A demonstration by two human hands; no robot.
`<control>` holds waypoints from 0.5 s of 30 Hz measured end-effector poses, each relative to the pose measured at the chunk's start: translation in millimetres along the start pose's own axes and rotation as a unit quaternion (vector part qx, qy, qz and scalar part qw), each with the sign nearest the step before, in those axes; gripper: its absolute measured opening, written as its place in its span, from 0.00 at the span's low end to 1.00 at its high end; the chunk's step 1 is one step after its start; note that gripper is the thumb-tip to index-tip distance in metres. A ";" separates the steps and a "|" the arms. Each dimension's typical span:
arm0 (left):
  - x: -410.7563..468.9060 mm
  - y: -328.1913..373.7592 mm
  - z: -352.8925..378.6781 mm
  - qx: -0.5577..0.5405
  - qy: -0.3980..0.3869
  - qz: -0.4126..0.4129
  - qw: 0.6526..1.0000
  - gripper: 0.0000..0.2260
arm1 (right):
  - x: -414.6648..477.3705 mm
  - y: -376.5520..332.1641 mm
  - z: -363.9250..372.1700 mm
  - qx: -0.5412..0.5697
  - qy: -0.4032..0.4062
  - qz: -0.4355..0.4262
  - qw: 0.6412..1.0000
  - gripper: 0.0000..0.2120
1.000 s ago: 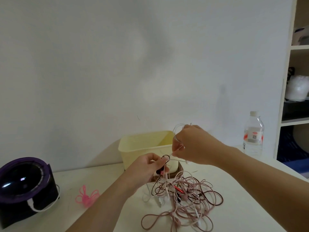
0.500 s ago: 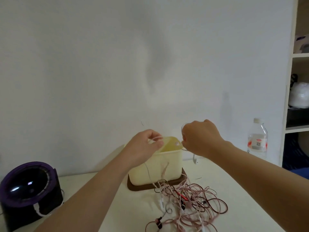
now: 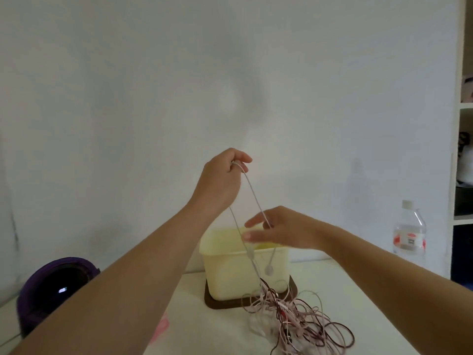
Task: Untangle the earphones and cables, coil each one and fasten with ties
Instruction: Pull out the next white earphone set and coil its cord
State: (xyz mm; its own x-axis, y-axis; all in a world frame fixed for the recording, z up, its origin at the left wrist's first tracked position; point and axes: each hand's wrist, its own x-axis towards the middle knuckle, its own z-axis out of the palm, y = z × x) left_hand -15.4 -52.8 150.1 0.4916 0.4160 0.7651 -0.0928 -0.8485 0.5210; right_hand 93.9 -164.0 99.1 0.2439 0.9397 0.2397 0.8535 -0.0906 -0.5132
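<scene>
While our left hand (image 3: 222, 185) pinches the white earphone cable (image 3: 252, 193) high, it hangs near-vertical to the tangle (image 3: 302, 326) on the table (image 3: 210, 334); our right hand (image 3: 284, 230), fingers (image 3: 252, 237) straight, touches it below, nearer the tangle.

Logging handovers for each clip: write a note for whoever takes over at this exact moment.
Left hand: raised, pinches the thin white earphone cable.
Right hand: fingers straight, against that cable lower down.
One earbud hangs before the pale yellow plastic bin; the cable's rest runs into the pink, white and brown tangle on the table.
Done: nothing coiled or tied in view.
Left: free this cable, coil, tie; then the others.
</scene>
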 end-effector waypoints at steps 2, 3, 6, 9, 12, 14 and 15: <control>-4.4 2.7 0.8 0.003 -0.007 0.011 1.000 0.14 | 5.6 5.3 17.9 -0.067 -0.030 0.012 0.997 0.16; -7.5 3.5 -0.1 0.014 -0.014 0.021 1.000 0.14 | 9.2 7.9 26.6 -0.088 -0.039 0.020 0.995 0.12; -16.5 2.4 -1.3 0.067 -0.037 0.053 0.996 0.12 | 16.5 17.8 31.9 -0.152 -0.023 0.083 0.985 0.16; -21.0 -4.9 -8.2 0.085 -0.025 0.059 0.994 0.10 | 23.9 21.7 8.8 -0.189 0.066 0.126 0.972 0.16; -18.3 -15.5 -12.3 0.030 -0.053 -0.030 0.998 0.08 | 28.0 18.9 -25.7 -0.178 0.169 0.152 0.957 0.15; -17.0 -16.1 -12.9 -0.105 -0.123 -0.140 0.977 0.07 | 25.9 10.6 -47.8 -0.161 0.259 0.136 0.942 0.15; -17.6 -14.2 -13.0 -0.171 -0.148 -0.181 0.957 0.07 | 24.6 5.4 -56.7 -0.151 0.313 0.120 0.930 0.14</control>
State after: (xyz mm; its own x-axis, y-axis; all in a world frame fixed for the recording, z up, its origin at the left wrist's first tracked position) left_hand -34.0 -43.7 134.2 0.7641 0.5089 0.3965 -0.1233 -0.4881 0.8640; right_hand 130.6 -160.0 149.0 0.5845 0.5134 0.6284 0.8068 -0.4504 -0.3824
